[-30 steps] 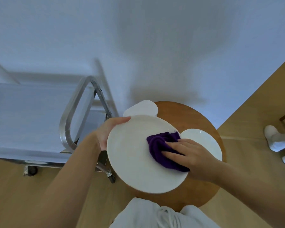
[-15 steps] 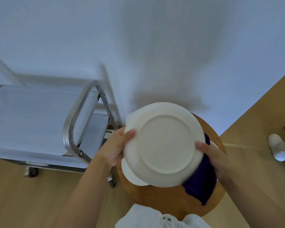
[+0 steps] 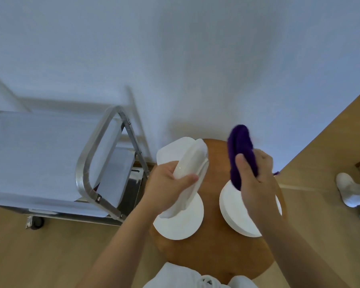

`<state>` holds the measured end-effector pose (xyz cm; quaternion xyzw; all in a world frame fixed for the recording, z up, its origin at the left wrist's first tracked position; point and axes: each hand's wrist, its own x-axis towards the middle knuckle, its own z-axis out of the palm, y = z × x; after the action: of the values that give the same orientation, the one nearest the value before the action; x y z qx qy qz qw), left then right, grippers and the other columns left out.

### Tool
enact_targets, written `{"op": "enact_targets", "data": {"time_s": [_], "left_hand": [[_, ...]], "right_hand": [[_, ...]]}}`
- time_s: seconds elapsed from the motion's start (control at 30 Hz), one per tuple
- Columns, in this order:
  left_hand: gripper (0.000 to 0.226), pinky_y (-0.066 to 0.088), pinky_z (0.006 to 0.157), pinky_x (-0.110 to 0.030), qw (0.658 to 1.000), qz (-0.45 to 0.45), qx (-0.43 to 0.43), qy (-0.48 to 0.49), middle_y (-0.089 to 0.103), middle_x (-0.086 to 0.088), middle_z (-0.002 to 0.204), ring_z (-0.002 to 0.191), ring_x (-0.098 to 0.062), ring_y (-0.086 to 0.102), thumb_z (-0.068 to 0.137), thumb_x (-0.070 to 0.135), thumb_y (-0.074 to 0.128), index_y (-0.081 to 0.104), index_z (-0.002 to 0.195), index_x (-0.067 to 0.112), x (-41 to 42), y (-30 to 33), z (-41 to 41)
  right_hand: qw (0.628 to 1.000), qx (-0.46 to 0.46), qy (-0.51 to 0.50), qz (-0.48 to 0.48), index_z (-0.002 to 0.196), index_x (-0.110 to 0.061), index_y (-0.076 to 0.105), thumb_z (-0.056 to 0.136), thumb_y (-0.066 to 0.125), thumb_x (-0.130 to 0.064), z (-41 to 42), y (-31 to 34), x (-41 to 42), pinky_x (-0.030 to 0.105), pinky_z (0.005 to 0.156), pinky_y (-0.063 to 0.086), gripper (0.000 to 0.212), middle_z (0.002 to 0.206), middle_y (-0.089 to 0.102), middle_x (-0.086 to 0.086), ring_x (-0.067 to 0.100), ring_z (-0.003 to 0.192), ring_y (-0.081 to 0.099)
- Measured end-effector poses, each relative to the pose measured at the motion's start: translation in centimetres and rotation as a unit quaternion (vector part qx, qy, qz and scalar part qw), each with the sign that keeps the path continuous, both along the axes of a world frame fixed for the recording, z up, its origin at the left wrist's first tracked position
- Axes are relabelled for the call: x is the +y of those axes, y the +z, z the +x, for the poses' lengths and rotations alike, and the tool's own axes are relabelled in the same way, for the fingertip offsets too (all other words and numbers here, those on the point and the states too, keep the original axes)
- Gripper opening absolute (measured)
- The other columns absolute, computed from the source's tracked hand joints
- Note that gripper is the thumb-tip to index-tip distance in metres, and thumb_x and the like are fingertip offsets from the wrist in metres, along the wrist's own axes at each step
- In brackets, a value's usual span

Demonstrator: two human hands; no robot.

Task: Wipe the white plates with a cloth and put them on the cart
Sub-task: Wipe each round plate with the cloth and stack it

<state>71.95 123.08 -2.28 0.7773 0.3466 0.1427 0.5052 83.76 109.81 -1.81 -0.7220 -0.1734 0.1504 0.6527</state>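
My left hand (image 3: 166,188) grips a white plate (image 3: 192,167) by its rim, turned edge-on and blurred, above the round wooden table (image 3: 212,252). My right hand (image 3: 253,179) holds a purple cloth (image 3: 240,152) a short way to the right of that plate, apart from it. On the table lie a white plate (image 3: 181,223) at the left, another white plate (image 3: 170,151) at the back left, and a plate stack (image 3: 235,213) partly hidden under my right forearm. The cart (image 3: 40,152) with a pale cover stands at the left.
The cart's steel handle (image 3: 87,163) curves up close to the table's left side, and a wheel (image 3: 36,222) shows below it. A white wall rises right behind the table. Another person's feet in white socks (image 3: 349,190) stand on the wood floor at the far right.
The held plate has turned from showing its underside to edge-on. My right hand came off it and lifted the purple cloth up to the right, uncovering the plates on the table.
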Motion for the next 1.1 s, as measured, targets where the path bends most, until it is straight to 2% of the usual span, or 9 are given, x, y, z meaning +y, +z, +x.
{"op": "enact_targets", "data": {"time_s": [0.13, 0.27, 0.43, 0.6, 0.7, 0.83, 0.93, 1.03, 1.1], "left_hand": [[0.010, 0.055, 0.067, -0.034, 0.997, -0.031, -0.007, -0.070, 0.073, 0.000, 0.078, 0.070, -0.012, 0.067, 0.085, 0.025, 0.070, 0.070, 0.087, 0.016, -1.0, 0.3, 0.0], [0.010, 0.055, 0.068, -0.020, 0.988, -0.068, -0.030, -0.136, 0.072, 0.012, 0.088, 0.080, -0.004, 0.067, 0.083, 0.027, 0.071, 0.070, 0.093, 0.028, -1.1, 0.8, -1.4], [0.040, 0.058, 0.072, -0.029, 0.984, -0.110, -0.068, -0.123, 0.070, 0.008, 0.099, 0.094, -0.015, 0.067, 0.061, 0.052, 0.070, 0.069, 0.097, 0.036, -1.2, 1.8, -2.8], [0.029, 0.056, 0.063, -0.035, 0.955, -0.226, -0.181, -0.056, 0.075, -0.007, 0.090, 0.082, -0.028, 0.072, 0.059, 0.035, 0.078, 0.076, 0.085, 0.022, -0.4, 3.0, -2.5], [0.027, 0.056, 0.060, -0.033, 0.941, -0.263, -0.212, -0.011, 0.075, -0.007, 0.085, 0.076, -0.026, 0.072, 0.055, 0.031, 0.079, 0.076, 0.080, 0.020, -0.8, 2.9, -1.5], [0.018, 0.059, 0.065, -0.039, 0.919, -0.294, -0.248, 0.085, 0.075, -0.004, 0.082, 0.075, -0.022, 0.071, 0.058, 0.021, 0.082, 0.077, 0.075, 0.024, -2.3, 2.5, 0.6], [0.014, 0.058, 0.067, -0.038, 0.928, -0.252, -0.246, 0.121, 0.073, 0.006, 0.075, 0.073, -0.015, 0.069, 0.074, 0.016, 0.076, 0.075, 0.068, 0.028, -3.5, 2.6, 2.5], [0.022, 0.054, 0.055, -0.018, 0.973, -0.126, -0.176, 0.078, 0.065, 0.022, 0.066, 0.066, 0.003, 0.063, 0.082, 0.019, 0.071, 0.062, 0.067, 0.032, -5.3, 2.9, 3.8], [0.023, 0.048, 0.051, -0.008, 0.989, -0.050, -0.123, 0.058, 0.063, 0.019, 0.064, 0.065, 0.004, 0.061, 0.083, 0.026, 0.070, 0.055, 0.066, 0.031, -7.0, 2.4, 4.4]], "right_hand": [[0.983, -0.078, 0.163, -0.030, 0.104, -0.055, 0.054, 0.081, 0.057, -0.043, -2.4, 0.1, 2.3, 0.037, 0.108, 0.035, 0.026, 0.141, 0.032, -0.015, 0.006, 0.129, 0.035], [0.983, -0.102, 0.146, -0.050, 0.096, -0.061, 0.052, 0.081, 0.051, -0.043, -1.4, -0.4, 3.2, 0.040, 0.107, 0.033, 0.023, 0.138, 0.040, -0.012, 0.010, 0.125, 0.039], [0.990, 0.109, 0.084, -0.001, 0.108, -0.037, 0.060, 0.087, 0.052, -0.048, 2.1, -1.7, 1.9, 0.030, 0.080, 0.048, 0.026, 0.108, 0.065, -0.005, 0.014, 0.100, 0.061], [0.969, 0.244, 0.045, 0.003, 0.121, -0.031, 0.057, 0.087, 0.047, -0.055, 2.4, -3.6, 0.4, 0.041, 0.088, 0.048, 0.043, 0.110, 0.067, -0.002, 0.020, 0.103, 0.061], [0.955, 0.296, -0.001, 0.019, 0.114, -0.031, 0.061, 0.083, 0.051, -0.057, 2.3, -4.0, 0.1, 0.036, 0.072, 0.048, 0.041, 0.101, 0.071, -0.002, 0.021, 0.096, 0.064], [0.933, 0.355, -0.031, 0.047, 0.115, -0.031, 0.062, 0.080, 0.056, -0.058, 1.7, -4.5, -0.5, 0.040, 0.076, 0.049, 0.044, 0.102, 0.071, -0.002, 0.024, 0.099, 0.064], [0.901, 0.427, -0.047, 0.059, 0.115, -0.030, 0.061, 0.082, 0.054, -0.061, 0.5, -5.3, -0.1, 0.043, 0.082, 0.051, 0.046, 0.103, 0.071, 0.001, 0.027, 0.098, 0.064], [0.862, 0.491, -0.053, 0.115, 0.106, -0.025, 0.064, 0.087, 0.049, -0.057, -0.4, -5.1, 0.7, 0.038, 0.064, 0.056, 0.040, 0.087, 0.074, 0.004, 0.029, 0.082, 0.070], [0.847, 0.508, -0.043, 0.154, 0.095, -0.017, 0.067, 0.092, 0.048, -0.050, -0.7, -4.6, 1.2, 0.037, 0.053, 0.056, 0.038, 0.077, 0.073, 0.008, 0.028, 0.068, 0.071]]}}
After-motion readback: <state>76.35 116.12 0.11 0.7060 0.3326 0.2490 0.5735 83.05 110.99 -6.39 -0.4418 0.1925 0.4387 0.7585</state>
